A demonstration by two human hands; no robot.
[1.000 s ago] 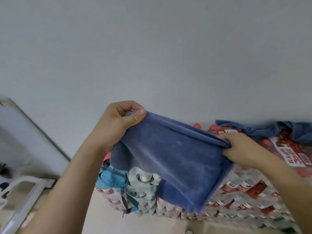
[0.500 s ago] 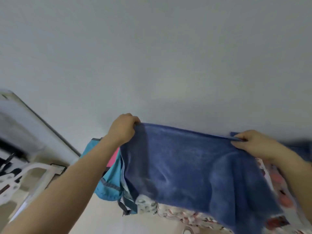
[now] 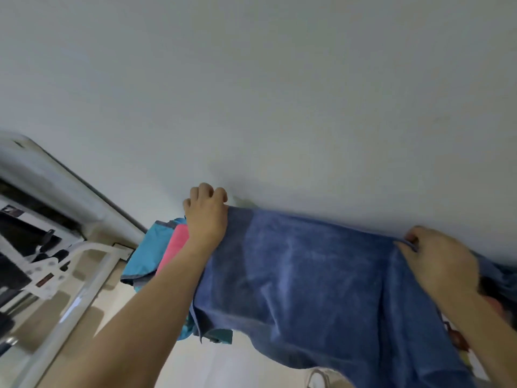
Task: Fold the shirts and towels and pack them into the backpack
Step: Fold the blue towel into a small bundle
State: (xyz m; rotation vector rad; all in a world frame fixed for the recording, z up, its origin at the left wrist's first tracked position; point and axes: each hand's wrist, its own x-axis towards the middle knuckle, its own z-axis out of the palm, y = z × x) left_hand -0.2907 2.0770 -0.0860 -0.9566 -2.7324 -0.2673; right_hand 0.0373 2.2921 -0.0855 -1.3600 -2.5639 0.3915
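Towel (image 3: 307, 275), blue and plush, hangs spread between our two hands in front of a pale wall (image 3: 279, 93). Its top edge is pulled almost straight and the rest sags in soft folds. It sits just right of the backpack (image 3: 145, 253) and covers that bag's right side.

Our left hand (image 3: 207, 219) is just above the backpack's upper right corner. Its fingers are curled over the towel's top left corner and grip it, with the back of the hand toward us. Our right hand (image 3: 439, 261) is well to the right of the backpack, with thumb and fingers pinching the towel's top edge near the far corner.

We see the backpack only in part. It is teal with a pink panel, and our left forearm crosses in front of it. We cannot tell whether it is open.

A white metal frame (image 3: 70, 264) stands to the left of the backpack. Far to the backpack's right, behind our right hand, lies a darker blue cloth (image 3: 500, 278). Below that cloth a narrow strip of red-and-white patterned cover (image 3: 453, 337) peeks out past the towel, too little of it for us to make out more.
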